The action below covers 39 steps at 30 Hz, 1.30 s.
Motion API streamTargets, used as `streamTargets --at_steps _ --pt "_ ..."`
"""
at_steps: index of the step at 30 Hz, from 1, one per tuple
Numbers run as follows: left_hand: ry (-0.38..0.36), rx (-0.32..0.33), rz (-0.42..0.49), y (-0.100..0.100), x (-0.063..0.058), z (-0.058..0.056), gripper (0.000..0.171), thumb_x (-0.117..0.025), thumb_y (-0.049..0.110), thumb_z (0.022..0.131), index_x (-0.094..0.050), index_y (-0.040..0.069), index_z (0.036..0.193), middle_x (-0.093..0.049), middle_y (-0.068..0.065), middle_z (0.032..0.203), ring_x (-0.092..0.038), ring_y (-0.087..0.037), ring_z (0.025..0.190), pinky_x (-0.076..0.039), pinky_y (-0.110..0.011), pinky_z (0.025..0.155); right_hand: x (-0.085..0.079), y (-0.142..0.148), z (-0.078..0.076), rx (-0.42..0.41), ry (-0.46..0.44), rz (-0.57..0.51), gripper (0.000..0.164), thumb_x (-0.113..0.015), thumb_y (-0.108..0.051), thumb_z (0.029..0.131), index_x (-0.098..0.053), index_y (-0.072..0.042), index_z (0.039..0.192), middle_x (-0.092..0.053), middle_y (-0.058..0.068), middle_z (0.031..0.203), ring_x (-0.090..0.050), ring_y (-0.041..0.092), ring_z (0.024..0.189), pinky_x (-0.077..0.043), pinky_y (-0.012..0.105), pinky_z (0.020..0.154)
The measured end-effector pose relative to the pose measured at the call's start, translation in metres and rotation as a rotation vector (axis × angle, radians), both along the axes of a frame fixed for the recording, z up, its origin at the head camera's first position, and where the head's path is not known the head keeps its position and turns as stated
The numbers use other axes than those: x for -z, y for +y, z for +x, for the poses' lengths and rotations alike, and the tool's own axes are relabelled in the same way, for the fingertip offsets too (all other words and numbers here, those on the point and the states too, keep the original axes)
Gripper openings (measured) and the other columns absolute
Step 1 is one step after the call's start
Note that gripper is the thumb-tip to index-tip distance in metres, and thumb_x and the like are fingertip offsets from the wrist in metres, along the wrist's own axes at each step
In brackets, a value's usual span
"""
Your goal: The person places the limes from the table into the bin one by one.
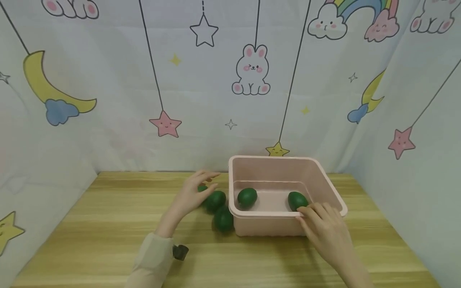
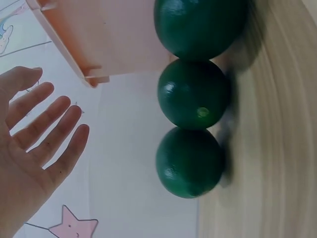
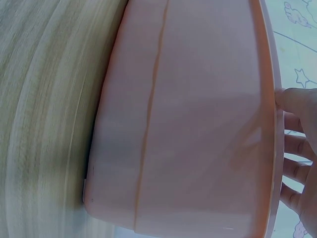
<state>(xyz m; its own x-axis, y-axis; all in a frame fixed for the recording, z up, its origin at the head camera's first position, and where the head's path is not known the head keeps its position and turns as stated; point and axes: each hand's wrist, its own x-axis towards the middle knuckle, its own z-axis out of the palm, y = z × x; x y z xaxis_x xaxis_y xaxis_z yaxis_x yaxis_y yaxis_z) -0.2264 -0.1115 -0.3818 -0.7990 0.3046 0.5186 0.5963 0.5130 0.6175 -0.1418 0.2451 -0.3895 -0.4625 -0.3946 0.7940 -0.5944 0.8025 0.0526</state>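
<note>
Left hand [image 1: 192,195]: fingers spread, thumb well apart from them, holding nothing, poised by the three loose green fruits. Right hand [image 1: 328,233]: narrow, pinching the near rim of the pink box [image 1: 268,226], thumb on the outer side, fingers over the edge. Box sits on the table [image 1: 119,224], between the hands and a bit beyond the right one, mouth facing up, long axis running side to side from the left hand's side to the right's. Two green fruits inside: one [image 1: 247,198] on the side toward the left hand, a rounded oval, its long axis hard to tell; one [image 1: 296,200] just past the right hand's fingertips, long axis seeming to slant from far left to near right, near end partly behind the rim. Loose three lie in a slanting row right of the left hand: front fruit [image 1: 223,220] just beside the box wall, middle fruit [image 1: 215,201], back fruit [image 1: 202,187] mostly hidden by the left hand. In the left wrist view neighbours look to be touching; middle fruit's pale end spot [image 2: 203,112] faces the wrist camera, low toward the table; the others' long axes can't be told. Small dark block [image 1: 180,252] beside the left sleeve [image 1: 153,256]. Printed cloth [image 1: 205,84] beyond both hands.
</note>
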Motion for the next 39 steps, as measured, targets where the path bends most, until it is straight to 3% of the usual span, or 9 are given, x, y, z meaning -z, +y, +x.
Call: streamTargets --at_steps 7,23,33,39 --pt "-0.035 -0.052 -0.012 -0.011 0.012 -0.005 0.034 -0.065 0.018 0.091 -0.064 0.012 0.125 -0.064 -0.009 0.121 -0.062 -0.030 0.105 -0.055 -0.043 0.087 0.002 -0.001 0.002 0.010 0.010 -0.001 0.046 -0.041 -0.042 0.101 -0.071 -0.009 0.092 -0.061 0.000 0.081 -0.053 0.020 0.077 -0.036 0.029 0.070" --pt "-0.078 -0.075 -0.003 -0.016 0.025 -0.019 0.036 -0.066 0.018 0.091 -0.063 0.007 0.125 -0.063 -0.016 0.118 -0.060 -0.031 0.105 -0.052 -0.049 0.091 -0.001 0.000 0.000 0.002 0.059 -0.031 0.044 -0.043 -0.040 0.101 -0.071 -0.008 0.091 -0.062 0.003 0.079 -0.053 0.022 0.074 -0.037 0.032 0.068" --pt "-0.196 -0.117 -0.048 -0.024 0.041 -0.019 0.042 -0.065 0.024 0.091 -0.060 0.009 0.130 -0.060 -0.013 0.127 -0.053 -0.034 0.122 -0.042 -0.056 0.103 -0.001 -0.001 -0.001 -0.022 0.041 -0.018 0.044 -0.044 -0.041 0.101 -0.071 -0.008 0.092 -0.062 0.001 0.080 -0.051 0.020 0.074 -0.034 0.027 0.069" --pt "-0.245 -0.138 -0.065 -0.028 0.044 -0.019 0.046 -0.065 0.025 0.091 -0.056 0.008 0.133 -0.050 -0.019 0.138 -0.045 -0.041 0.130 -0.037 -0.061 0.106 -0.001 -0.002 0.000 -0.012 0.007 0.005 0.046 -0.042 -0.042 0.101 -0.071 -0.008 0.092 -0.062 0.001 0.080 -0.051 0.019 0.075 -0.034 0.027 0.070"
